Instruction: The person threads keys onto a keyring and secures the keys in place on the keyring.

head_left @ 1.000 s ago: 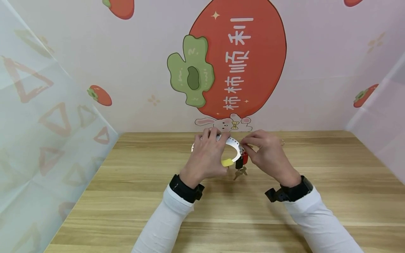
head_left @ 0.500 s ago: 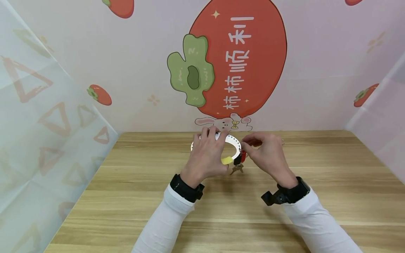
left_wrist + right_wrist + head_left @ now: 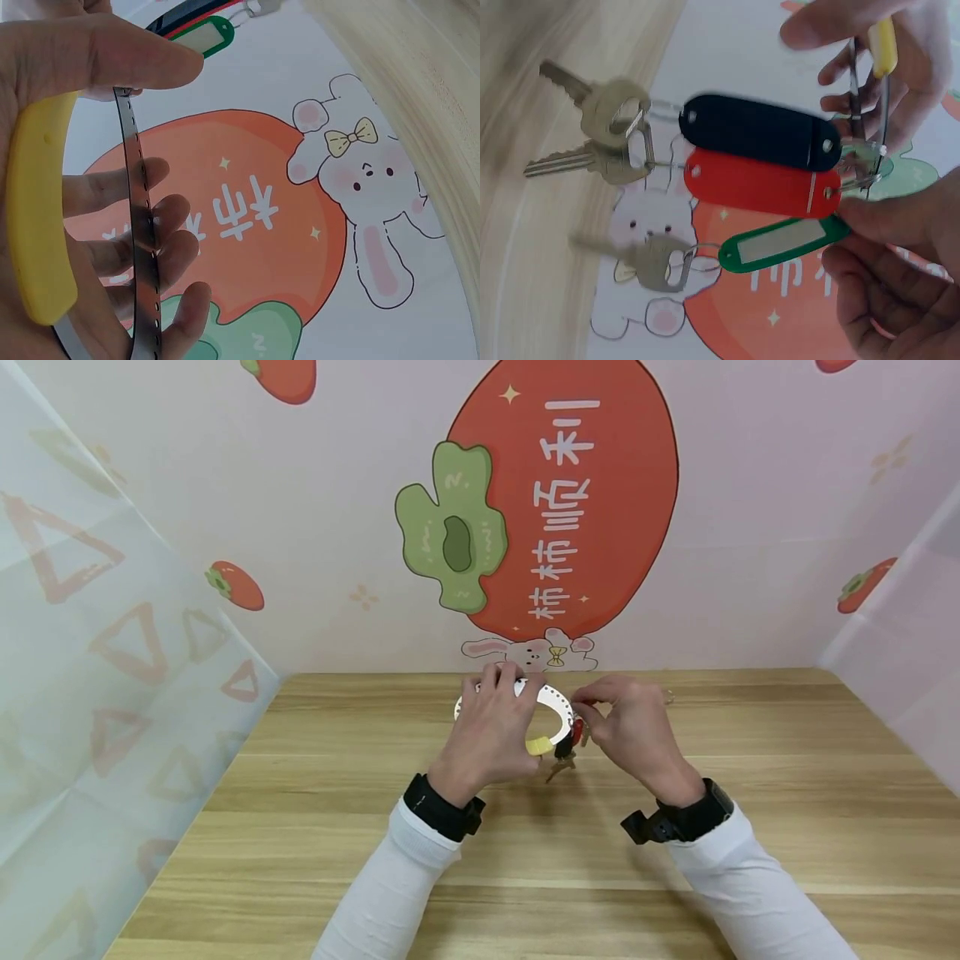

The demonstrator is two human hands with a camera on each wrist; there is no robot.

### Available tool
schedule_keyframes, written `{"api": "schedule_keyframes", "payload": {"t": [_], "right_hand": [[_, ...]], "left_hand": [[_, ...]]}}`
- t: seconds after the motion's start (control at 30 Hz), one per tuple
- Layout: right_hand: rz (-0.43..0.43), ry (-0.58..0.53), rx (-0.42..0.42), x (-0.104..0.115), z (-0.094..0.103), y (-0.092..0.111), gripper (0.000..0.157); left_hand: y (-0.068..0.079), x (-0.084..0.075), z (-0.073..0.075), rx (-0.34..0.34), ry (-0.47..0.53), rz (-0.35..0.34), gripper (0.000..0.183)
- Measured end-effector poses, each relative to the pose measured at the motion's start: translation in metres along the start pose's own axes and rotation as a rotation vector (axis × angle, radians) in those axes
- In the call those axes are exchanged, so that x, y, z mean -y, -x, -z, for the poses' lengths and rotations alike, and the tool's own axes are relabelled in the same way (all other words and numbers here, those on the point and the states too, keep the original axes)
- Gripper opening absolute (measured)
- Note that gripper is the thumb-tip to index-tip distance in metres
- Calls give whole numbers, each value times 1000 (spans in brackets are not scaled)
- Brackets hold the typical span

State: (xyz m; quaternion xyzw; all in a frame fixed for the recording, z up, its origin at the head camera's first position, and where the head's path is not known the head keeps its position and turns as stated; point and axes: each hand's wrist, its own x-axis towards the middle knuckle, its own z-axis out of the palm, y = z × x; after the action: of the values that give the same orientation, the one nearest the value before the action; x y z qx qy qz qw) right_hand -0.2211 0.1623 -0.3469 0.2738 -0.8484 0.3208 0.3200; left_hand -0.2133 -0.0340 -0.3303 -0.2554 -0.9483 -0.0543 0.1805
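My left hand (image 3: pixel 487 727) grips a metal ring with a row of small holes (image 3: pixel 558 703) and a yellow handle (image 3: pixel 43 210). The handle lies against the palm, and the fingers reach round the perforated strip. At the ring's right side, my right hand (image 3: pixel 637 731) pinches the end of a green key tag (image 3: pixel 784 244) between thumb and fingers. Beside it, a black key tag (image 3: pixel 757 131) and a red key tag (image 3: pixel 761 184) hang from small wire loops at the ring. Each tag carries a metal key; the green tag's key (image 3: pixel 660 262) is blurred.
Both hands are above a wooden table (image 3: pixel 300 827), near its back edge. Behind it stands a white backdrop (image 3: pixel 337 485) printed with a large persimmon and a rabbit. Side panels rise at left and right. A small shiny thing (image 3: pixel 669 697) shows behind the right hand.
My right hand has dipped slightly and shifted a little to the left, and the hanging tags and keys have swung. The left hand stays almost still on the ring.
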Motion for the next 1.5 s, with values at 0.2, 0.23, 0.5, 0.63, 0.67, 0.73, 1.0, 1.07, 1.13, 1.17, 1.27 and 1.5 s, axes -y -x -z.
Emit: {"api": "schedule_keyframes", "payload": {"t": [0.2,0.23,0.5,0.63,0.67,0.73,1.0,1.07,1.13,1.17,1.27,1.5], "right_hand": [[167,48,6,-3,2,-1,17],[183,50,2,-3,2,-1,17],[17,-1,-13,-3,1,-1,13],[-121,-44,5,0,2,0,7],[-147,-48,13,1,2,0,6],[-186,-53,24,2,1,0,5],[-154,-42,-28,1,-2,1,6],[-91,-30,-55,1,-2,1,10],[-22,-9,-66,1,-2,0,13],[12,2,-65,2,-2,0,14],[101,47,-48,1,0,0,16],[232,96,-35,-2,1,1,17]], "left_hand": [[1,2,1,21,35,-11,85],[1,2,1,22,41,-11,85],[0,2,2,-8,38,11,88],[0,1,1,-19,0,25,93],[0,0,1,-22,-8,29,96],[-1,0,1,-28,-20,35,100],[-1,-1,-1,-30,-22,38,94],[0,-1,0,-28,-16,33,93],[0,-1,1,-24,-4,25,92],[0,-1,1,-22,3,20,91],[0,1,2,-5,37,7,89],[2,3,6,18,100,-4,87]]}}
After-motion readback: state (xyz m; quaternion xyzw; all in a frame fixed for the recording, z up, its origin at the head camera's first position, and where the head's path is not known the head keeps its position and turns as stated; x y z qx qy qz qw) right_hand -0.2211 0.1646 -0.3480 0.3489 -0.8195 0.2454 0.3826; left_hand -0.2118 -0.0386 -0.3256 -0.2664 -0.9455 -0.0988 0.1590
